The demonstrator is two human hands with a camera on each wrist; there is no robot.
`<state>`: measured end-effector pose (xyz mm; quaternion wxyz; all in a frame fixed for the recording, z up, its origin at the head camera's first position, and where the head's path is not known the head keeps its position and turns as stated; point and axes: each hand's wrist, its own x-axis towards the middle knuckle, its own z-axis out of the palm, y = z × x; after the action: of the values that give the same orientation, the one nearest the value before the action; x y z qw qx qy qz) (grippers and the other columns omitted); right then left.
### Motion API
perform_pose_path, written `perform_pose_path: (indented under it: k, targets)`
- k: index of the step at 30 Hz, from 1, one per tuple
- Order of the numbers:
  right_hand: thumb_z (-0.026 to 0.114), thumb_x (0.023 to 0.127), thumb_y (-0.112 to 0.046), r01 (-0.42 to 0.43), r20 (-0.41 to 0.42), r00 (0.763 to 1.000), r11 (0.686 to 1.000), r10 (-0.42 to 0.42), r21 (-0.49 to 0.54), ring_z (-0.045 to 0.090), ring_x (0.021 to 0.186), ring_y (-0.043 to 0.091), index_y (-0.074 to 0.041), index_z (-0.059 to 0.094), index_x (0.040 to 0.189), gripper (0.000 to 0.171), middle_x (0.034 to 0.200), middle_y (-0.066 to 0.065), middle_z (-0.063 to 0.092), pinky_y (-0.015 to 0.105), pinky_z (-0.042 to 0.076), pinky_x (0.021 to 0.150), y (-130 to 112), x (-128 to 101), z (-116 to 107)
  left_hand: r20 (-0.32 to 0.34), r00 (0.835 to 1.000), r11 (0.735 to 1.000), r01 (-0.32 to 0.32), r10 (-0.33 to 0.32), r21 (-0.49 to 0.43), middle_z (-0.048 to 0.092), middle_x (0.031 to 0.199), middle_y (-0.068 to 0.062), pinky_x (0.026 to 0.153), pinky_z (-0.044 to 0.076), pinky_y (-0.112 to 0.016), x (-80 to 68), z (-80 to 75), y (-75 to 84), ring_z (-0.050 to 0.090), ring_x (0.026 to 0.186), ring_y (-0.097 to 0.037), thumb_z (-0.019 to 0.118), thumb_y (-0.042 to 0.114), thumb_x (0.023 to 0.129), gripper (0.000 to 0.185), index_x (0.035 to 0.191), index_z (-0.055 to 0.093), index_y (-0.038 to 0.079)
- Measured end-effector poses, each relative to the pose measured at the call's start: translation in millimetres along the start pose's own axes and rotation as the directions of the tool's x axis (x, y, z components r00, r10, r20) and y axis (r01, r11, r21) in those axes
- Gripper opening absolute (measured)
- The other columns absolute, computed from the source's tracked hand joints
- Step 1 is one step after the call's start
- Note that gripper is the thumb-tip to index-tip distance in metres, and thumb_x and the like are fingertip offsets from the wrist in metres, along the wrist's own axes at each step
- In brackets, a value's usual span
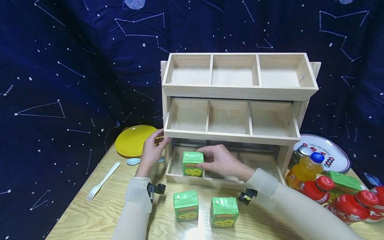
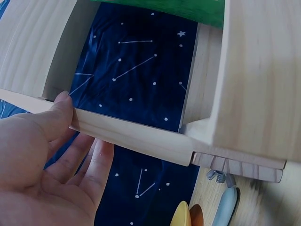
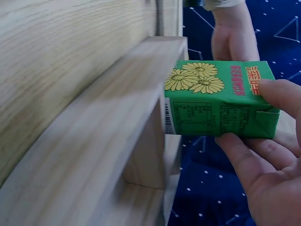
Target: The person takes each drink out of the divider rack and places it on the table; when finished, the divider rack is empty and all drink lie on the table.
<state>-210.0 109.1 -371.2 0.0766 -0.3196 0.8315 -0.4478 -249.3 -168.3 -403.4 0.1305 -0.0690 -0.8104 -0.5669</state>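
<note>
My right hand (image 1: 223, 161) holds a green juice carton (image 1: 193, 164) printed with yellow flowers, thumb on its front and fingers behind. The carton is at the left compartment of the bottom tier of a wooden three-tier rack (image 1: 240, 91); in the right wrist view its lower end lies behind the tray's front board (image 3: 117, 89). With my left hand (image 1: 151, 150) I grip the rack's left upright (image 2: 131, 136), thumb on one side and fingers on the other. Two more green cartons, one on the left (image 1: 186, 206) and one on the right (image 1: 224, 212), stand on the table before the rack.
A yellow plate (image 1: 132, 141), a light blue spoon (image 1: 133, 161) and a white fork (image 1: 103, 181) lie left of the rack. On the right are a patterned white plate (image 1: 336, 150), an orange drink bottle (image 1: 304, 173), several red bottles (image 1: 349, 206) and another green carton (image 1: 345, 181).
</note>
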Motion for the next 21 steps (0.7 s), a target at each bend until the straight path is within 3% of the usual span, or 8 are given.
perform_pose_path:
  k: [10,16,21]
  targets:
    - [0.080,0.085,-0.017,0.069,-0.132,0.989,0.997,-0.064,0.040,0.070,0.098,0.016,-0.005,0.065,0.125,0.044,0.111,0.003,0.071,0.031,0.058,0.082,-12.3,-27.3,-20.7,0.007,1.000,1.000,0.010,-0.010,-0.010,0.060,0.130,-0.010,0.094,0.053,-0.043,-1.0,0.6,3.2,0.060,0.113,-0.030,0.069,0.020,0.095,0.046,0.138,0.056,0.013]
    - [0.080,0.084,-0.012,0.045,-0.223,0.973,0.998,-0.052,-0.034,0.070,0.095,0.015,-0.003,0.066,0.123,0.042,0.108,0.005,0.072,0.026,0.058,0.077,-19.9,-57.9,-32.5,0.002,1.000,1.000,0.011,-0.011,-0.007,0.060,0.130,-0.010,0.094,0.053,-0.043,-2.2,1.6,1.3,0.060,0.113,-0.030,0.069,0.020,0.095,0.046,0.139,0.056,0.013]
    - [0.081,0.082,-0.009,0.000,-0.322,0.947,0.997,-0.025,-0.078,0.071,0.091,0.015,-0.004,0.068,0.119,0.039,0.106,0.006,0.072,0.024,0.058,0.072,-20.7,-89.1,-38.3,-0.001,1.000,1.000,0.007,-0.007,-0.010,0.061,0.129,-0.010,0.095,0.053,-0.043,-1.7,1.8,0.9,0.061,0.112,-0.028,0.069,0.020,0.095,0.046,0.138,0.057,0.013]
